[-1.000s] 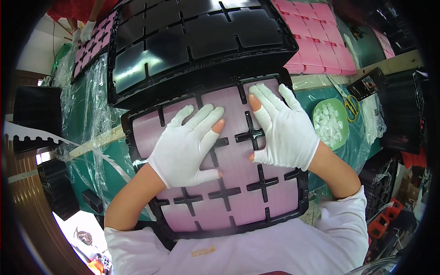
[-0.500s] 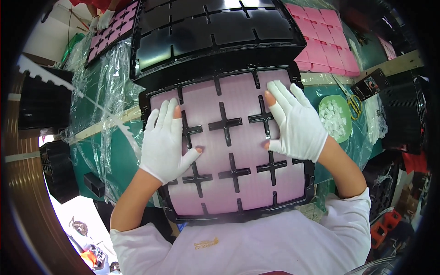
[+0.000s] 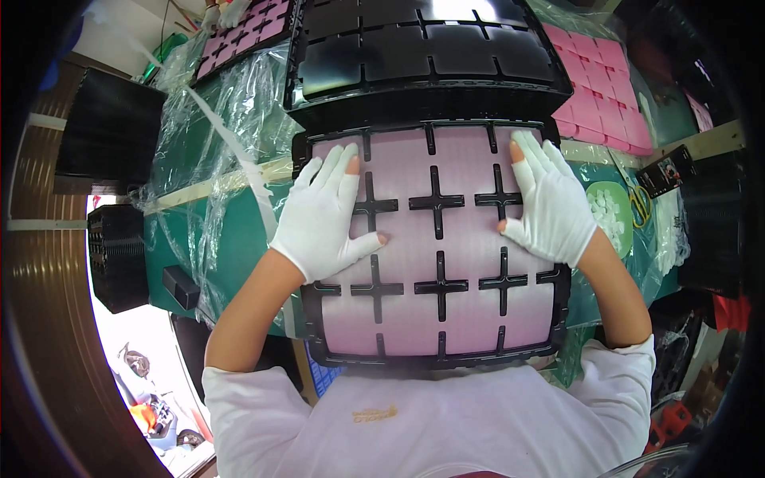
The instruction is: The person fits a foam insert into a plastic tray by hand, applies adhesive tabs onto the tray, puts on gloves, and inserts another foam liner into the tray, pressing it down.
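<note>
A pink-and-white sheet point(image 3: 470, 239) lies in a shallow black tray point(image 3: 560, 311) close in front of me, with black cross-shaped ribs showing through it. My left hand point(image 3: 319, 215), in a white glove with the thumb and index fingertips bare, rests flat on the sheet's left part. Similarly gloved, my right hand point(image 3: 554, 203) lies spread over its far right part, the thumb near a rib cross. Neither hand grips anything; both have fingers stretched out. Part of the tray's left and right rims is hidden under the hands.
Behind the tray stands a tall black stack of trays point(image 3: 434, 103). Pink sheets point(image 3: 602, 88) lie far right, near a green bowl point(image 3: 626, 235) of white pieces, scissors point(image 3: 640, 203) and a dark card point(image 3: 666, 171). Left are plastic film point(image 3: 231, 88) and a small black block point(image 3: 182, 287). Another person's gloved hand point(image 3: 233, 13) shows at far left.
The whole scene has shifted right in the picture. My right hand has slid slightly farther away over the sheet; my left hand keeps about the same place on it.
</note>
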`<state>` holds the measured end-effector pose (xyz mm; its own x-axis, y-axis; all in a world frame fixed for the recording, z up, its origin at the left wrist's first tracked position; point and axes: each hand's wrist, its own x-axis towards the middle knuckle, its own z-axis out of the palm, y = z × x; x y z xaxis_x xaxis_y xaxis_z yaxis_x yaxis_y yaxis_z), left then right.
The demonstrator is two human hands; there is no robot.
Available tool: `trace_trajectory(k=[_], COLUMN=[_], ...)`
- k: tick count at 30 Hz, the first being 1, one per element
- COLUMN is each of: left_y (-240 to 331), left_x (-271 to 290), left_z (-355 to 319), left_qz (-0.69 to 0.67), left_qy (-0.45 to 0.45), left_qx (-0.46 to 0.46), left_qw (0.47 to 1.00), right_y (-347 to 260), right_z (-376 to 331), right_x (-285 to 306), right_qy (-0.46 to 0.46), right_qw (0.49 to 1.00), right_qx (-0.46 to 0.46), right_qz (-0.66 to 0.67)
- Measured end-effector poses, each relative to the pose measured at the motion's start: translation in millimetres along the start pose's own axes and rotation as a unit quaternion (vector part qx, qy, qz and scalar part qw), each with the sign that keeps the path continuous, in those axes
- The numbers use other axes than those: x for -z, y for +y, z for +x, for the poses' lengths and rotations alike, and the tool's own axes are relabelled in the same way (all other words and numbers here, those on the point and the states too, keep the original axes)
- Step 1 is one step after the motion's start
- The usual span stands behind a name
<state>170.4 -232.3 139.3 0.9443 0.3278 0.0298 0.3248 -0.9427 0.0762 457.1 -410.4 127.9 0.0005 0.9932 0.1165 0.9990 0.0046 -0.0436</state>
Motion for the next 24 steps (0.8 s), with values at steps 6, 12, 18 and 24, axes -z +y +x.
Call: trace_trajectory(k=[6, 12, 18, 24], left_y=[0, 6, 10, 18], left_x=[0, -3, 1, -2], left_z=[7, -20, -17, -25], left_qz=[-0.011, 0.009, 0.042, 0.056], left_qy=[0.031, 0.025, 0.012, 0.010], left_qx=[0.023, 0.013, 0.031, 0.042], left_qw=[0.999, 1.000, 0.999, 0.998], right_y=[-3, -4, -3, 3], right_z=[-2, -20, -12, -23], right_x=[-3, 0, 8, -2], right_qy=[0.013, 0.025, -0.003, 0.024], right_qw=[1.000, 0.998, 1.000, 0.999], right_qx=[0.005, 0.044, 0.022, 0.018], right_qz=[0.014, 0.032, 0.001, -0.012])
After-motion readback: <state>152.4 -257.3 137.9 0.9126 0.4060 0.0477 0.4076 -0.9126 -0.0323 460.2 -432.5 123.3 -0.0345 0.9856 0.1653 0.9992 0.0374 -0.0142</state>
